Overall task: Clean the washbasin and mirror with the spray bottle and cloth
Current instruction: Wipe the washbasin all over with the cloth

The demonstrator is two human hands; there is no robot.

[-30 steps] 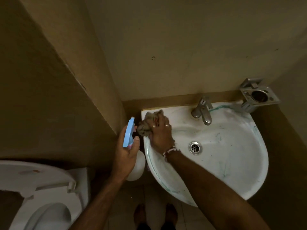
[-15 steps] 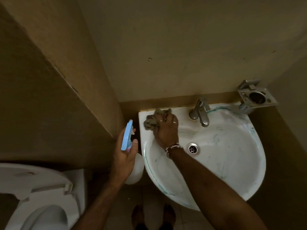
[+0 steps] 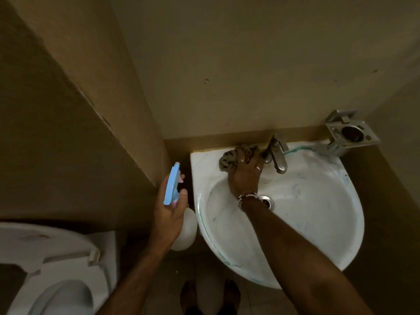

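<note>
The white washbasin (image 3: 318, 223) is fixed in the corner, streaked with greenish marks. My right hand (image 3: 245, 176) presses a crumpled grey-brown cloth (image 3: 228, 159) onto the basin's back rim, just left of the metal tap (image 3: 278, 158). My left hand (image 3: 169, 208) holds the spray bottle (image 3: 172, 187) left of the basin; its blue trigger head points away from me and its white body hangs below my palm. No mirror is in view.
A metal wall holder (image 3: 350, 135) sticks out at the basin's back right. A white toilet (image 3: 45, 269) with raised seat stands at the lower left. The brown wall (image 3: 79, 110) closes in on the left. The drain (image 3: 267, 201) lies beside my wrist. My feet (image 3: 210, 294) stand below the basin.
My right hand has slid the cloth along the back rim from the basin's left corner rightward to the tap. The left hand with the bottle has stayed put.
</note>
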